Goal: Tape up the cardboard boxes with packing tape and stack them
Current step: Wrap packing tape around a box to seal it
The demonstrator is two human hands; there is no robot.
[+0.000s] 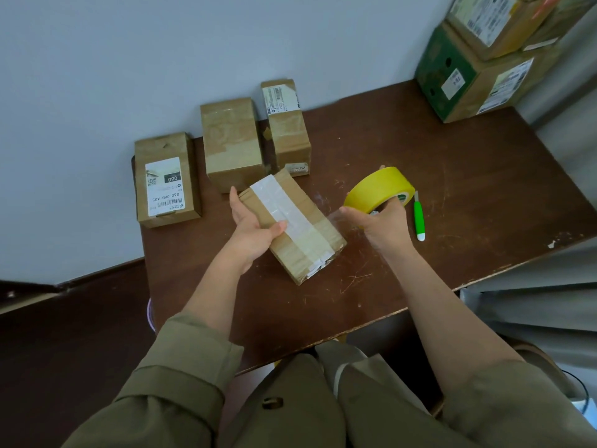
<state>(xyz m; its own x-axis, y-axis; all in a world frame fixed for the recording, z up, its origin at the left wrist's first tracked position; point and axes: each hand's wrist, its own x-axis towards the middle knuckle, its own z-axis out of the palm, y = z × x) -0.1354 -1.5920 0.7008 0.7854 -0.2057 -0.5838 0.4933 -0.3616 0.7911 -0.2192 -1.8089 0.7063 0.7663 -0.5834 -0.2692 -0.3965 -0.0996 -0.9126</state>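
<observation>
Left hand (255,226) is gripping taped box (292,223) at its left side, fingers curled round; right hand (381,221) is clutching yellow tape roll (379,189), right of the box.

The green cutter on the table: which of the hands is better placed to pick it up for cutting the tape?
Probably the right hand. The green cutter lies just beside it, though it grips the tape roll. The left hand holds the box, far from the cutter.
</observation>
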